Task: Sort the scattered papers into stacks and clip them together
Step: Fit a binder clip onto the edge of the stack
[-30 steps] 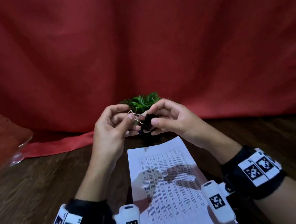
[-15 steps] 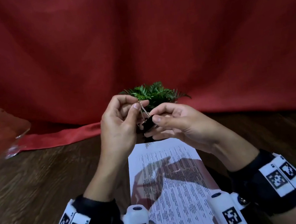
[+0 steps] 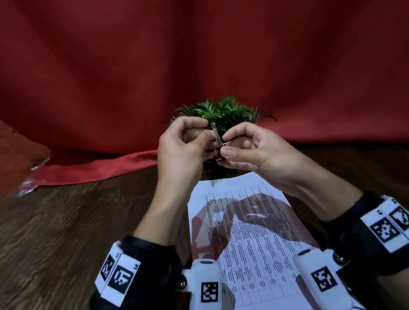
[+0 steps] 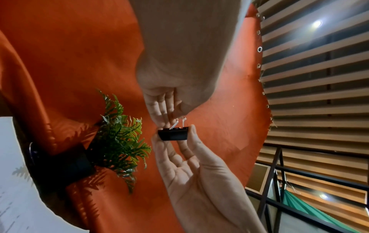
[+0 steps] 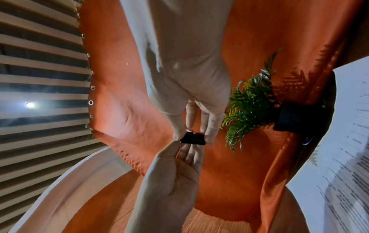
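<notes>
One binder clip (image 3: 217, 142) is in play, held up in the air between both hands above the far end of the paper. The left hand (image 3: 182, 153) pinches its black body (image 4: 173, 133) between thumb and fingertips, while the right hand (image 3: 253, 152) has its grip closed on the two silver wire handles (image 4: 178, 122), which stand up close together. One printed sheet of paper (image 3: 248, 243) is visible, lying flat on the dark wooden desk (image 3: 52, 244) at 6 o'clock from the hands, touched by neither hand; whether more sheets lie under it cannot be told. The shadows of both hands fall across its table of text. One small green fern-like plant (image 3: 218, 113) in a dark pot (image 5: 295, 119) stands at 12 o'clock, just behind the hands and partly hidden by them. A red cloth (image 3: 180, 39) hangs across the whole background. Each wrist carries a black band with white marker tags.
</notes>
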Available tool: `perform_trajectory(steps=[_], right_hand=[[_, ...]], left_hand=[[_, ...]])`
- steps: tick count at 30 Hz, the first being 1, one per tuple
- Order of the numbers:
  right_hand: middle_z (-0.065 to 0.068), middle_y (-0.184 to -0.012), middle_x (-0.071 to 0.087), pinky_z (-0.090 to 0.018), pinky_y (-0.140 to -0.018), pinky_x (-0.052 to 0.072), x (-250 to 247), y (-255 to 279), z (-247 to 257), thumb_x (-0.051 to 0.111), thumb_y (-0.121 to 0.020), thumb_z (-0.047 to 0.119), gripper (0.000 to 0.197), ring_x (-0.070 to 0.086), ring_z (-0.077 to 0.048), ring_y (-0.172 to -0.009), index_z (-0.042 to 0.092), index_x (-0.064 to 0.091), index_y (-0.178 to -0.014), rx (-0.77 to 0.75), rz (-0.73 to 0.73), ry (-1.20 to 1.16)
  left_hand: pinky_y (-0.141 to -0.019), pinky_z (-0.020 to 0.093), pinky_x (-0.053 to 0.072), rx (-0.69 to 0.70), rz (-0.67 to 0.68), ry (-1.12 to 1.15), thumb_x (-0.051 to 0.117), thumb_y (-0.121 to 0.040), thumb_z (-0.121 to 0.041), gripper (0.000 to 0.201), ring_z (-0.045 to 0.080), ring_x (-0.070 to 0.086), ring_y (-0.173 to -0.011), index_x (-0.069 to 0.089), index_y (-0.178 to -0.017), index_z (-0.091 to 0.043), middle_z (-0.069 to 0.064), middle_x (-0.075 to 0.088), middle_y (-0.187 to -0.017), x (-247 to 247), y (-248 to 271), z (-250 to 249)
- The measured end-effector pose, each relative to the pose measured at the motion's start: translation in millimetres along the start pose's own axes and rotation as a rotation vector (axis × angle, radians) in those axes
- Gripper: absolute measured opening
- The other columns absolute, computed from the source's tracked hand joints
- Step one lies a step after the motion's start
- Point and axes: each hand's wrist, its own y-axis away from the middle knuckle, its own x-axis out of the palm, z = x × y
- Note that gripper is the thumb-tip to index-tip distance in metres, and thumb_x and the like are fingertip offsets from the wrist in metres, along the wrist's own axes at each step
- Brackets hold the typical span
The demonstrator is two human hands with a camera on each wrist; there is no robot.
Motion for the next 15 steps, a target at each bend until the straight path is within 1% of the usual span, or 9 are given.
perform_trajectory(steps=[1,3,5,7,9,11,13,15], right_hand=[[-0.010,-0.088,0.065,-0.030,-0.085,0.059,1.2,0.1,-0.8,0.071,-0.083,0.001,0.028,0.067,-0.021,-0.086,0.008,0.056,-0.106,-0.013,-0.006,0.027],[-0.010,-0.089,0.064,-0.032,-0.089,0.059,3.1,0.7,-1.4,0.071,-0.086,0.000,0.026,0.067,-0.024,-0.089,0.011,0.057,-0.105,-0.047,-0.028,0.092],[-0.009,-0.091,0.062,-0.039,-0.093,0.056,3.9,1.4,-0.4,0.073,-0.086,0.001,0.028,0.063,-0.028,-0.091,0.015,0.057,-0.105,-0.077,-0.051,0.149],[-0.008,-0.091,0.060,-0.042,-0.095,0.054,4.3,1.9,1.9,0.073,-0.086,0.001,0.030,0.063,-0.025,-0.088,0.016,0.057,-0.107,-0.091,-0.058,0.196],[-0.006,-0.090,0.060,-0.038,-0.092,0.056,3.4,2.5,3.4,0.073,-0.087,0.000,0.032,0.066,-0.016,-0.080,0.015,0.056,-0.108,-0.095,-0.057,0.210],[-0.004,-0.088,0.061,-0.033,-0.087,0.057,1.1,2.0,3.5,0.073,-0.087,-0.001,0.032,0.067,-0.011,-0.076,0.016,0.056,-0.108,-0.092,-0.058,0.206],[-0.003,-0.088,0.061,-0.034,-0.088,0.056,-0.5,1.6,1.4,0.072,-0.088,0.000,0.031,0.067,-0.013,-0.078,0.016,0.056,-0.108,-0.081,-0.059,0.197],[-0.003,-0.088,0.062,-0.036,-0.090,0.056,0.1,1.5,-1.6,0.072,-0.088,0.001,0.029,0.066,-0.016,-0.082,0.015,0.056,-0.108,-0.069,-0.063,0.179]], left_hand=[[-0.063,0.026,0.059,0.011,-0.001,0.009,0.070,-0.097,0.004,0.021,0.011,0.072,-0.069,0.068,-0.095,-0.017,0.003,0.073,-0.078,0.0,0.1,-0.5],[-0.065,0.026,0.061,0.030,0.023,0.032,0.070,-0.097,0.002,0.018,0.007,0.072,-0.068,0.069,-0.099,-0.016,-0.004,0.073,-0.075,-0.1,0.3,-1.5],[-0.069,0.026,0.062,0.041,0.060,0.048,0.072,-0.098,-0.002,0.016,0.004,0.070,-0.070,0.071,-0.102,-0.018,-0.008,0.072,-0.074,0.7,0.8,-3.4],[-0.069,0.023,0.062,0.054,0.072,0.036,0.073,-0.098,-0.004,0.017,0.001,0.069,-0.072,0.072,-0.102,-0.020,-0.012,0.071,-0.073,2.7,2.2,-4.6],[-0.069,0.021,0.060,0.047,0.055,0.037,0.072,-0.099,-0.003,0.018,-0.002,0.069,-0.072,0.072,-0.101,-0.021,-0.016,0.072,-0.071,5.6,4.8,-3.6],[-0.073,0.023,0.061,0.020,0.024,0.066,0.071,-0.099,-0.003,0.018,0.001,0.069,-0.075,0.072,-0.101,-0.021,-0.013,0.072,-0.075,10.0,7.3,-1.2],[-0.076,0.026,0.060,-0.017,-0.003,0.114,0.070,-0.100,-0.003,0.018,0.004,0.069,-0.079,0.071,-0.102,-0.021,-0.010,0.071,-0.080,14.1,9.7,2.3],[-0.076,0.026,0.059,-0.049,-0.029,0.162,0.069,-0.100,-0.004,0.017,0.004,0.068,-0.079,0.070,-0.105,-0.020,-0.008,0.069,-0.081,17.0,11.3,5.3]])
